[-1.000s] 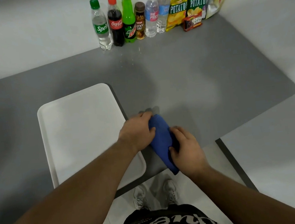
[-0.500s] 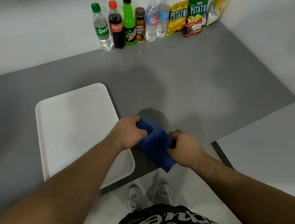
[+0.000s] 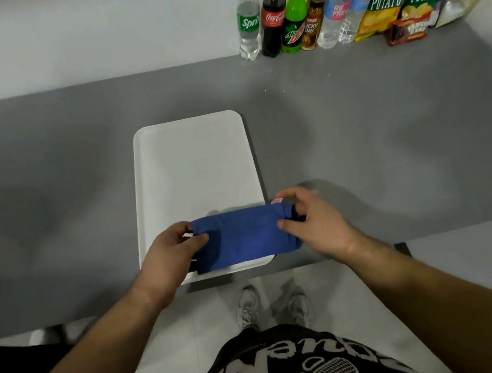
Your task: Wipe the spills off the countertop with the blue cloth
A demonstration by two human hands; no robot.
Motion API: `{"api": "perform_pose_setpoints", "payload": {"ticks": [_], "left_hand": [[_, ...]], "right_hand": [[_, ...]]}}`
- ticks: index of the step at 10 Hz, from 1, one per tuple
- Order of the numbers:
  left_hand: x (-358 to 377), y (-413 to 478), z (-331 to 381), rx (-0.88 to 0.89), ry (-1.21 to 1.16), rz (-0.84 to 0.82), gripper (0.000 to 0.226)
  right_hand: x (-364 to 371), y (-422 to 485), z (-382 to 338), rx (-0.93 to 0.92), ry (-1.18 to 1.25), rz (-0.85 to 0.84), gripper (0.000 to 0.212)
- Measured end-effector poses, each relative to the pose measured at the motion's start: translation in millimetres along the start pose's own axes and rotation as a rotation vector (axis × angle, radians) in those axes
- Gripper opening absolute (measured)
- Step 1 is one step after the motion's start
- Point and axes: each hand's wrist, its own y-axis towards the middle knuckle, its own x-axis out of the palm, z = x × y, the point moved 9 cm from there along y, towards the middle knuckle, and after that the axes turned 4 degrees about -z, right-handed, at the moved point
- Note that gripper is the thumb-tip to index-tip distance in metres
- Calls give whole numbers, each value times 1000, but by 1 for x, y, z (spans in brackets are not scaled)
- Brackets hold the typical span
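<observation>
Blue cloth (image 3: 246,237) held flat over near end of white tray (image 3: 193,164), left hand (image 3: 169,253) & right hand (image 3: 313,224) fingers pinched on its ends; risk: droplets (image 3: 273,89) on grey worktop (image 3: 387,145) near bottles get missed; labels: Sprite (image 3: 248,17), Coca-Cola (image 3: 273,17), POTATO (image 3: 383,6).

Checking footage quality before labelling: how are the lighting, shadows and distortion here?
Head view: dim, even light; broad soft shadows mottle the grey countertop; the wide-angle lens bends the wall line and tilts the Sprite bottle; the blue cloth and white tray read clearly, without glare.
</observation>
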Motion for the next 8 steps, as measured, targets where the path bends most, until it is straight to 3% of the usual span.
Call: {"api": "perform_pose_setpoints", "payload": {"ticks": [1, 2, 3, 4, 5, 7, 8], "left_hand": [[-12, -2, -17, 9, 68, 41, 12], [-17, 4, -16, 95, 453, 82, 12], [-23, 2, -5, 189, 785, 204, 26], [-8, -10, 10, 460, 933, 180, 35], [18, -18, 4, 573, 1092, -19, 25], [28, -7, 17, 581, 1181, -58, 16], [40, 2, 40, 543, 1181, -79, 17]], "right_hand": [[19, 3, 5, 34, -36, -5, 50], [22, 3, 12, 53, -132, 11, 55], [12, -4, 7, -15, -287, 129, 54], [16, -24, -24, -333, -569, 237, 35], [46, -41, -31, -484, -766, 117, 21], [39, -54, -24, -363, -742, 109, 15], [-10, -61, -21, -262, -699, 254, 18]]}}
